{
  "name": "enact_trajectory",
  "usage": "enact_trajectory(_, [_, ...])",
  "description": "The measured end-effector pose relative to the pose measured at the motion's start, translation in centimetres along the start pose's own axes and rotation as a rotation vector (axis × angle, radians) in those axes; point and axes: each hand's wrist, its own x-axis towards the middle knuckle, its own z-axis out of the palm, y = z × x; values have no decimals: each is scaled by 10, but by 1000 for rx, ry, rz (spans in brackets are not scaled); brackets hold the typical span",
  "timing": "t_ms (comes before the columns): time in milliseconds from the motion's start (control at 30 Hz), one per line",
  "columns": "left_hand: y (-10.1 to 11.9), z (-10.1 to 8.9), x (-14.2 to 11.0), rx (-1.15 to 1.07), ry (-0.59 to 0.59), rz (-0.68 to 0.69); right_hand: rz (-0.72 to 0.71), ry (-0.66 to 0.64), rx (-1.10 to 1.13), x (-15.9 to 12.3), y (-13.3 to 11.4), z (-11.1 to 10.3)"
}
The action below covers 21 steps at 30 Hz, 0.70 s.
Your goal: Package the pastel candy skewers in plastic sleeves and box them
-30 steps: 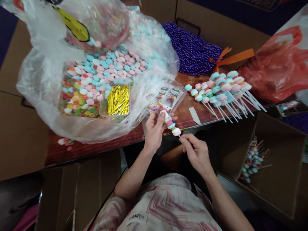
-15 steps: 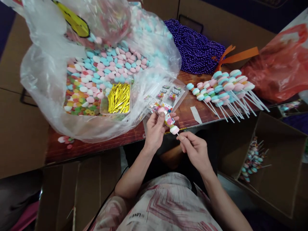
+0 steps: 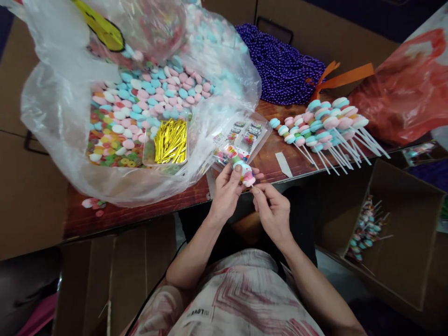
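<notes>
My left hand (image 3: 226, 192) is closed round a small clear wrapper bag (image 3: 235, 156) at the table's near edge, with a candy skewer (image 3: 246, 173) of pink, white and blue discs partly inside it. My right hand (image 3: 271, 210) pinches the skewer's thin white stick just below the candies. More printed wrapper bags (image 3: 245, 135) lie flat on the table right behind my hands.
A large clear plastic bag (image 3: 63, 116) of pastel candy discs holds a tray of gold twist ties (image 3: 170, 141). A pile of finished skewers (image 3: 325, 126) lies to the right, purple beads (image 3: 280, 70) and a red bag (image 3: 406, 93) behind. A cardboard box (image 3: 413, 233) with wrapped skewers stands lower right.
My right hand has moved up and left, pushing the skewer deeper into the wrapper held by my left hand; less of the candy shows outside the bag.
</notes>
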Motion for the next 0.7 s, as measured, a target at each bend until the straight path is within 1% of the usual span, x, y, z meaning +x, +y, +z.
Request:
enact_trajectory(67, [4,-3,2,-12,18,9,39,-45,47,0,-1,-1])
enact_trajectory(133, [9,-6,4,-29,25,25,108,-86,149,-1,-2,-4])
enact_trajectory(300, [10,-9,6,2,-18,-7,397,-161,568,3,-4,-9])
enact_trajectory(367, [6,-8,4,15,-27,-16,457,-169,647,7,-5,-6])
enact_trajectory(433, [2,-7,3,22,-41,-33,442,-148,661,11,-5,1])
enact_trajectory(500, [-1,-7,1,25,-56,-50,390,-101,625,14,-4,8])
enact_trajectory(600, [-1,-8,0,29,-55,-67,267,-5,474,15,-2,14])
enact_trajectory(667, [3,-10,1,27,-36,-69,207,-7,337,12,-2,11])
enact_trajectory(700, [5,-11,2,21,-26,-64,194,-40,277,9,-2,8])
